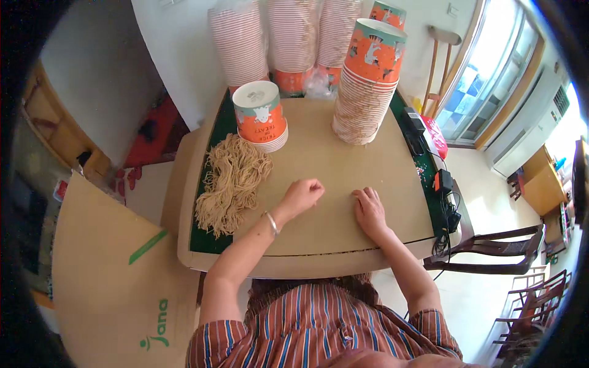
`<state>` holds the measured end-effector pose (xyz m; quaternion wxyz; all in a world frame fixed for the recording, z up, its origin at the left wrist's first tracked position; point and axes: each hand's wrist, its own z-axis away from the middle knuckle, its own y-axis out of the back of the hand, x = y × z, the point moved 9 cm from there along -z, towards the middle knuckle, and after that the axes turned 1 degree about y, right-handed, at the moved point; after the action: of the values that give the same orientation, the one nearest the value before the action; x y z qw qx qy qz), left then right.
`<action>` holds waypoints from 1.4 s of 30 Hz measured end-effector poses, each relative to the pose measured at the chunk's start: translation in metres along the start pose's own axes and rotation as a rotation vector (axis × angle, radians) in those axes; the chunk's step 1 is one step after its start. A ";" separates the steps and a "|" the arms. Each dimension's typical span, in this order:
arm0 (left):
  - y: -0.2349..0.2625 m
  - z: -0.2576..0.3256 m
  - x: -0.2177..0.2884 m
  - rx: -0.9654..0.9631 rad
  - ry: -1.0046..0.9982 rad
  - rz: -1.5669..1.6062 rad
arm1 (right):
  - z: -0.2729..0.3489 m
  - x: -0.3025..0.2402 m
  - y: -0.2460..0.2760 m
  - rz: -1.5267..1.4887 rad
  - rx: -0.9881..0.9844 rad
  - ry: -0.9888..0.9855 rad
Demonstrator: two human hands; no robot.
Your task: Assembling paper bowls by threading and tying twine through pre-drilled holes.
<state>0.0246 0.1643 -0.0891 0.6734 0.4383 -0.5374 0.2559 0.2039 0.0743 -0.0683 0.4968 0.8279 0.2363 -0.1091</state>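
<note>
My left hand (pixel 302 195), a bangle on its wrist, hovers over or rests on the cardboard sheet (pixel 313 227) with its fingers curled closed. Whatever may be inside them is hidden. My right hand (pixel 370 211) lies palm down on the same sheet, fingers loosely extended and close together. Nothing shows under it. Beyond my left forearm lies a loose bundle of beige cords (pixel 233 184). Behind that stands a short stack of upside-down orange and teal paper buckets (pixel 261 119). A tall stack of the same buckets (pixel 368 80) rises at the back right, cords hanging along its side.
Tall plastic-wrapped bucket stacks (pixel 293 37) stand against the wall. Black cables and adapters (pixel 445 184) run along the table's right edge. A large cardboard piece (pixel 110 257) leans at the left. A dark wooden chair (pixel 497 248) is at the right, a crutch (pixel 434 67) behind.
</note>
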 end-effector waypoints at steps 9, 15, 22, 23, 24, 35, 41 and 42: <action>0.015 0.111 -0.026 0.097 -0.023 0.011 | 0.010 0.006 -0.007 0.005 0.056 0.028; 0.026 0.122 -0.012 0.169 -0.032 -0.047 | 0.008 0.002 -0.001 -0.006 0.106 0.033; 0.049 0.063 0.057 0.377 -0.317 -0.249 | 0.004 0.008 -0.005 -0.002 0.085 0.007; 0.052 0.048 0.065 0.411 -0.356 -0.264 | 0.003 0.008 -0.005 -0.011 0.081 -0.002; 0.051 0.031 0.073 0.436 -0.397 -0.273 | 0.005 0.012 -0.004 -0.013 0.077 -0.019; 0.066 -0.119 0.141 0.575 -0.681 -0.137 | 0.003 0.012 -0.006 -0.027 0.027 -0.070; 0.066 -0.160 0.154 0.562 -0.714 -0.087 | -0.002 0.017 -0.012 -0.040 -0.025 -0.120; 0.066 -0.164 0.156 0.581 -0.750 -0.095 | -0.001 0.019 -0.012 -0.044 -0.032 -0.133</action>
<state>0.0979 0.3181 0.0733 0.2936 0.6947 -0.6289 0.1887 0.2141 0.0855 -0.0847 0.5219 0.8055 0.2225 -0.1709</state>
